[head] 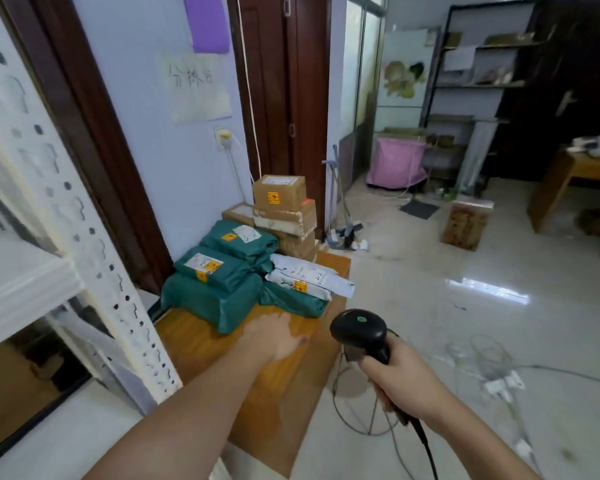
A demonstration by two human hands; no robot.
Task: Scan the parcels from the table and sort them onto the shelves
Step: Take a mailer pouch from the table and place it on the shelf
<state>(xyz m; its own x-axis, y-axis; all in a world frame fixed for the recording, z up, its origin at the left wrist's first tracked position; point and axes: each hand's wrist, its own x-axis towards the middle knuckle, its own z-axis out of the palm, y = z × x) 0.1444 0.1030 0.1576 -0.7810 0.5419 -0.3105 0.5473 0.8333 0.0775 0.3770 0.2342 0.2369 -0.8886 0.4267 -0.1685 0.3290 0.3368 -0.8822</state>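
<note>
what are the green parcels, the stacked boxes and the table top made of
Green parcels: seemingly soft plastic mailer bags, slightly glossy, creased and folded at the ends. Stacked boxes: brown corrugated cardboard, matte, taped seams, paper labels. Table top: looks like wood or wood-grain laminate, orange-brown with a smooth sheen; which one cannot be told.

green parcels (222, 282) with yellow stickers, brown boxes (284, 209), white mailers (309, 275), black scanner (359, 332), orange-brown table (222, 344).

Daylight floods in from one o'clock, glaring white off the glossy floor (487, 289) at three o'clock, while my view bends and softens toward its edges.
</note>
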